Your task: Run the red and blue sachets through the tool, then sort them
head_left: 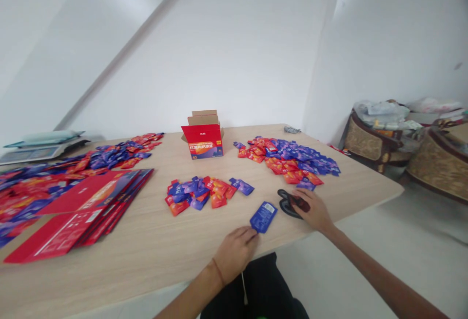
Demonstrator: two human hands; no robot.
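My left hand (238, 249) is at the table's near edge, its fingers closed on the narrow end of a blue sachet (263, 217) with a white label patch. The sachet lies on the tabletop, pointing away from me. To its right, my right hand (310, 209) is closed over what looks like a pair of black scissors (285, 204). Their looped handles face the sachet, and the rest is covered by my fingers. Just beyond my hands is a small pile of red and blue sachets (204, 192).
A red printed carton (205, 143) stands with flaps up at the table's middle back. Larger sachet piles spread right (292, 158) and left (106, 158). Flattened red cartons (84, 211) lie front left, near a scale (40, 148). Loaded armchairs (369, 138) stand right of the table.
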